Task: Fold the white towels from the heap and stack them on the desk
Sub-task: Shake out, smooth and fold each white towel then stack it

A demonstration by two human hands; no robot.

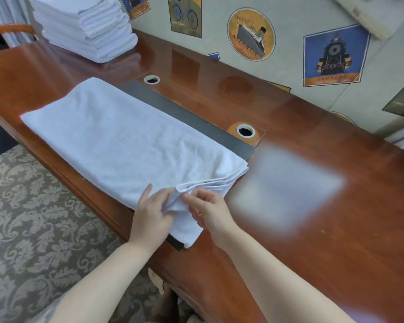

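In the head view, a half-folded white towel (126, 145) is laid along the table (313, 206) at the centre of the frame, and its near corner is pinched by the fingers of the left hand (153, 214) and the right hand (211, 212). A stack of folded towels (84, 26) is seen at the upper left, so several appear finished. This towel is judged still to need further folds before being stacked; the heap is not shown.
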